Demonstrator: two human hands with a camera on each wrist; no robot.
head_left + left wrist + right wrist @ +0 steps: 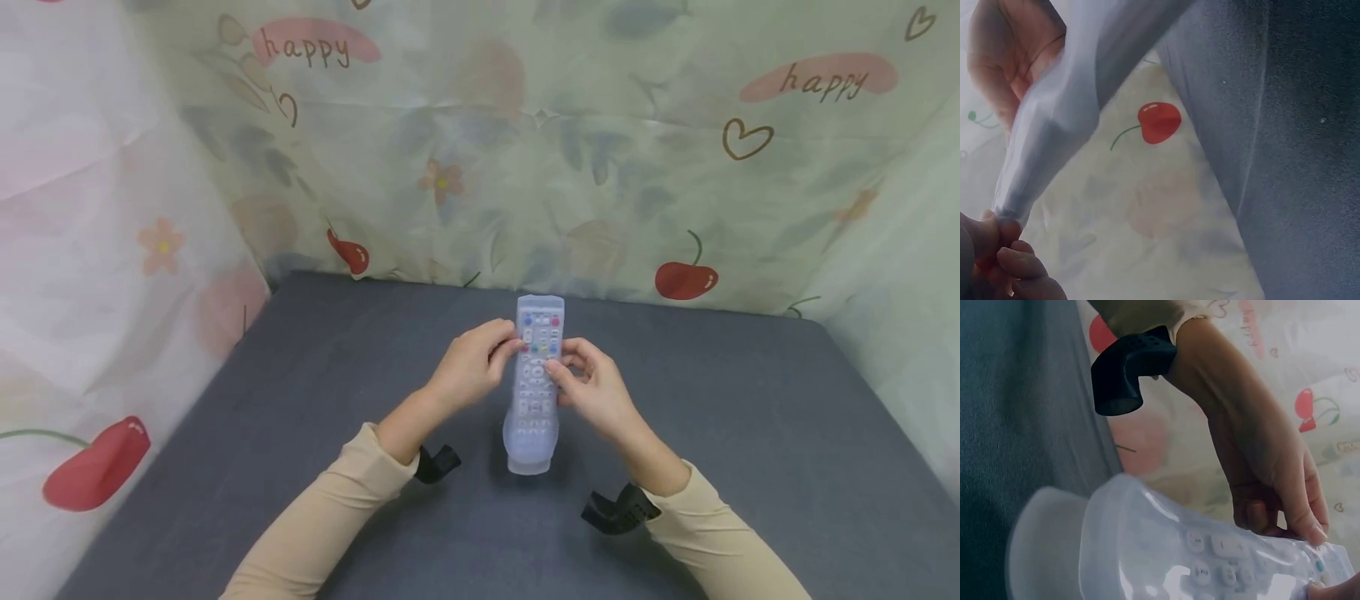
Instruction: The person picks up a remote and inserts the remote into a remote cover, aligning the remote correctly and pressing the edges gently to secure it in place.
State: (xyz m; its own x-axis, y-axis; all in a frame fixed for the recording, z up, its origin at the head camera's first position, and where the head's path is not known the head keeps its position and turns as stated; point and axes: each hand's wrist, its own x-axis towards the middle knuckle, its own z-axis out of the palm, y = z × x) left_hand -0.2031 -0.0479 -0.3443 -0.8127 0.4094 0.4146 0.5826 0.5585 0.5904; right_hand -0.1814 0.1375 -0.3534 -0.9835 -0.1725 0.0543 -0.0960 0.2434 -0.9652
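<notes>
A pale remote control point(536, 371) in a translucent silicone cover point(531, 442) is held up over the dark table, buttons facing the person. My left hand point(474, 360) pinches the cover's left edge near the upper buttons. On the opposite side my right hand point(592, 383) grips the remote, thumb on the front and fingers behind. From the left wrist, the cover point(1054, 119) looks stretched, its edge pinched by the left fingertips point(1022, 265). The right wrist view shows the cover's loose, wide lower end point(1047, 544) hanging past the remote's body.
A dark grey table point(300, 375) lies beneath both hands. Printed cloth point(495, 167) with cherries and hearts hangs behind it and at both sides. Black camera mounts sit at the left wrist point(438, 463) and the right wrist point(618, 510).
</notes>
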